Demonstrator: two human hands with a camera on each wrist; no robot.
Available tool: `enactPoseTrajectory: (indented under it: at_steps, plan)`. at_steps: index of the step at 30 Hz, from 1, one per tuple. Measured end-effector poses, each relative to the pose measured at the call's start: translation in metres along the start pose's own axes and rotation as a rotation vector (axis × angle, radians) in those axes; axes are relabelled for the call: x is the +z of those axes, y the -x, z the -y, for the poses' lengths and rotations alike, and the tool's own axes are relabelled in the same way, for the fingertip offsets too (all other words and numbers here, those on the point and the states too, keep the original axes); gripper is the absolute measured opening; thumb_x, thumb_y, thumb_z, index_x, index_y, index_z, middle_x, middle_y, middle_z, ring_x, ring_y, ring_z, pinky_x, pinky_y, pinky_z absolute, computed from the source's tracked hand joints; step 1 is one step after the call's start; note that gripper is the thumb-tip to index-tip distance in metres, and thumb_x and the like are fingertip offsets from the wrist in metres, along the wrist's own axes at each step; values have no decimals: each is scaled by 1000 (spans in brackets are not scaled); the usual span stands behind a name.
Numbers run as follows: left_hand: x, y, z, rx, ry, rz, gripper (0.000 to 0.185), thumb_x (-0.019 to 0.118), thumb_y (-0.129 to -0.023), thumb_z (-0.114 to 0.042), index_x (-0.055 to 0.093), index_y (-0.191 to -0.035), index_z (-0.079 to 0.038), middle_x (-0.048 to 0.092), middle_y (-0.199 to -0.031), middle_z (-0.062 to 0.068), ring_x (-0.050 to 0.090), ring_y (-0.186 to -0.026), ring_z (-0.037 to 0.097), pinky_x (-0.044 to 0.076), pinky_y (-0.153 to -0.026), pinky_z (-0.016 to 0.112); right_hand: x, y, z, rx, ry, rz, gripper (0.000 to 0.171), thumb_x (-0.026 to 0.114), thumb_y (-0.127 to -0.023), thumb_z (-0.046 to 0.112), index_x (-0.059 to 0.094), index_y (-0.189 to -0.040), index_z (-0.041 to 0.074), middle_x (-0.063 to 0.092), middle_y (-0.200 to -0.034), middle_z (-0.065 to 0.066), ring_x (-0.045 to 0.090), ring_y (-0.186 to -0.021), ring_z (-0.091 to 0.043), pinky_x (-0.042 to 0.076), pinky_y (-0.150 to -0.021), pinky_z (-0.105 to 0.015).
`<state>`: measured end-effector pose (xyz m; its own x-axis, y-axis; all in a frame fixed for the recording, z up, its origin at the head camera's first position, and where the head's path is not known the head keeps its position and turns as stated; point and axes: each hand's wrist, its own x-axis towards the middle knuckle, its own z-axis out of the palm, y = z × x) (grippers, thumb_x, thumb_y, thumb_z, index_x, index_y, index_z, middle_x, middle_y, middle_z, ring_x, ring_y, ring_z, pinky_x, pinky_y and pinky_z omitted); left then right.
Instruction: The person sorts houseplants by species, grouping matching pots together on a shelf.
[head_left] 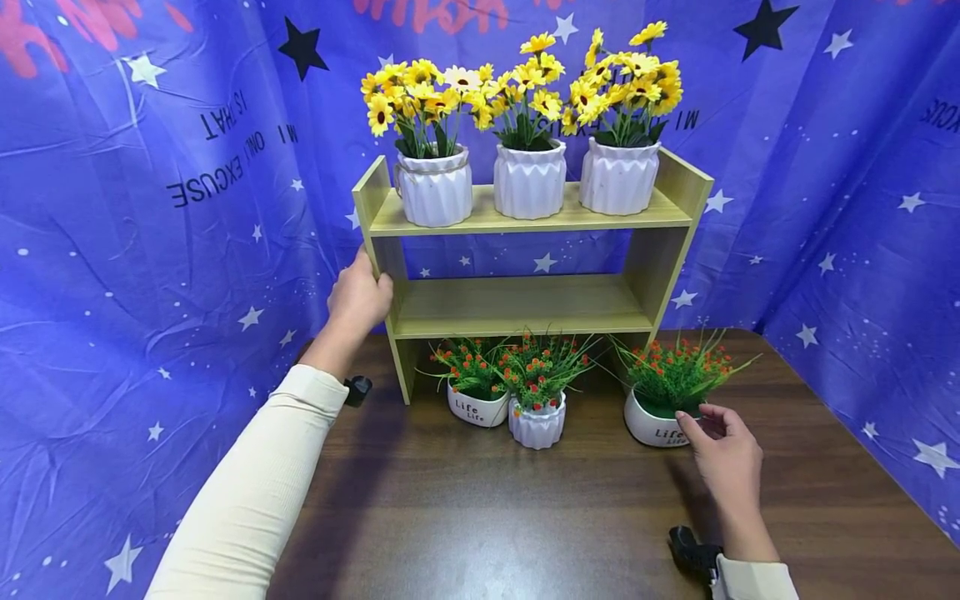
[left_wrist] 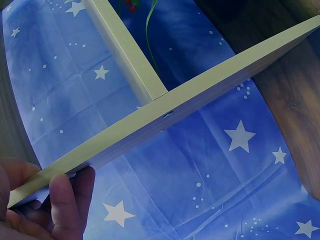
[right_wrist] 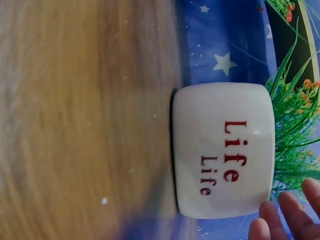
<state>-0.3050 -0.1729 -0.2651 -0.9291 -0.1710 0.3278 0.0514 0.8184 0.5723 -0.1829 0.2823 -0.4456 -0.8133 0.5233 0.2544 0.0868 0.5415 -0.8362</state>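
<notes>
My left hand [head_left: 360, 296] grips the left side panel of a light wooden shelf [head_left: 525, 304], thumb on one side and fingers on the other. In the left wrist view, the fingers [left_wrist: 70, 205] bend around the panel's edge. At the right, my right hand [head_left: 726, 454] is at the rim of a white oval "Life" pot [head_left: 651, 423] with grass and small orange-red flowers. Its thumb and forefinger are parted by the rim. The right wrist view shows loosely spread fingertips [right_wrist: 295, 215] beside the pot's upper edge; the pot stands on the table.
Three white pots of yellow flowers, left [head_left: 435, 193], middle [head_left: 529, 185] and right [head_left: 619, 182], line the shelf top. Below stand another "Life" pot [head_left: 477, 408] and a ridged white pot [head_left: 537, 425], both with red flowers. Blue star-printed cloth [head_left: 225, 333] surrounds the brown table [head_left: 480, 517].
</notes>
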Motion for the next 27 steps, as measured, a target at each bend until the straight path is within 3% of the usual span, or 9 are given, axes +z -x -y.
enactPoseTrajectory:
  at_steps: [3, 7, 15, 27]
  plan:
    - [0, -1, 1, 1, -2, 0, 46, 46, -98, -21, 41, -142, -12, 59, -129, 25, 57, -116, 48, 44, -86, 65, 1, -3, -4, 33, 7, 24, 58, 70, -92, 36, 56, -129, -5, 61, -122, -29, 59, -113, -40, 46, -88, -35]
    - [-1, -1, 1, -1, -3, -2, 47, 46, -98, -21, 40, -144, -13, 59, -129, 25, 57, -116, 48, 44, -87, 65, 3, -9, -8, 75, -13, 92, 75, 69, -92, 39, 40, -141, -10, 49, -134, -35, 49, -124, -48, 37, -101, -58]
    - [0, -1, 1, -2, -1, 5, 49, 46, -97, -22, 39, -145, -12, 59, -129, 26, 57, -116, 48, 44, -87, 64, 9, -17, -16, 154, -72, 157, 94, 70, -91, 40, 17, -152, -8, 30, -150, -36, 35, -136, -50, 31, -109, -58]
    - [0, -1, 1, 0, -1, -2, 47, 46, -98, -22, 39, -144, -13, 59, -128, 26, 57, -115, 49, 44, -87, 65, 20, -26, -20, 109, -73, 256, 107, 77, -86, 34, 5, -154, -7, 21, -153, -37, 26, -139, -50, 23, -112, -60]
